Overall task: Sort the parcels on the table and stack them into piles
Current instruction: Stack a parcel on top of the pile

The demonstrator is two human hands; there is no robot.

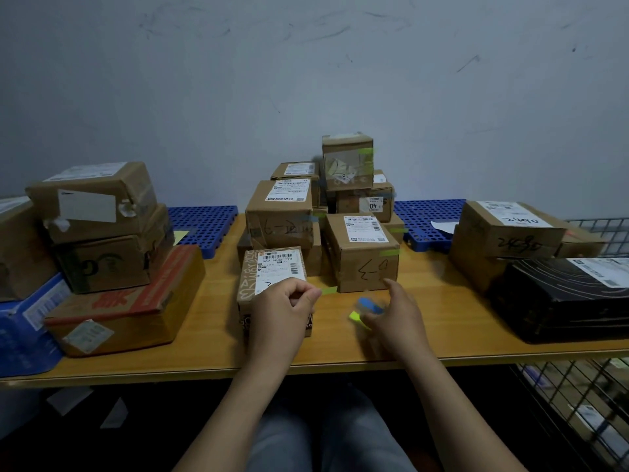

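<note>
Your left hand (284,310) pinches a green strip (328,290) over the small box (272,270); your right hand (400,318) grips a blurred blue item (369,305).
Stick the strip flat, then carry that box from the table (442,301) front to its pile.

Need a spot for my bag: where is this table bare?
The wooden table is bare between the red-printed cardboard box and the small patterned cardboard box, and wider between the marker-numbered brown box and the black flat box. The middle cluster of boxes is crowded.
</note>
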